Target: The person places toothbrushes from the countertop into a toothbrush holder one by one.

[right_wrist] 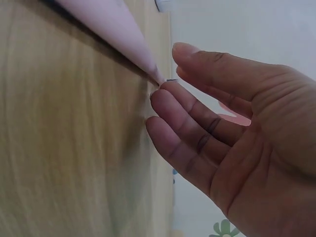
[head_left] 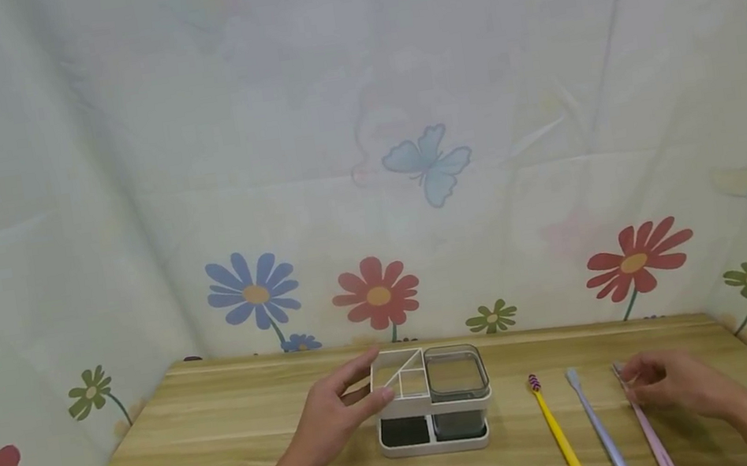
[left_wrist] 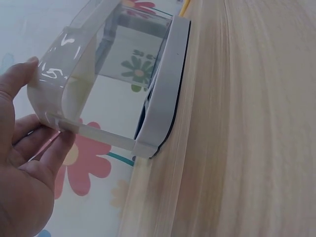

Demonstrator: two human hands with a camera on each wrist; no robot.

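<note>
A white toothbrush holder (head_left: 403,404) with a divided top and dark base pads stands on the wooden table. A clear grey cup (head_left: 456,373) sits in its right side. My left hand (head_left: 340,405) grips the left end of the holder's upper tray, thumb at the front and fingers behind; the left wrist view shows this hand (left_wrist: 37,148) at the tray's corner. My right hand (head_left: 682,385) is at the head end of a pink toothbrush (head_left: 654,440). In the right wrist view its thumb stands apart from the fingers (right_wrist: 170,128), whose tips are right beside the brush's neck.
Left of the pink toothbrush lie a lilac toothbrush (head_left: 598,428) and a yellow toothbrush (head_left: 559,434), heads pointing away from me. Behind the wooden table (head_left: 228,421) hangs a white cloth (head_left: 277,159) printed with flowers and a butterfly.
</note>
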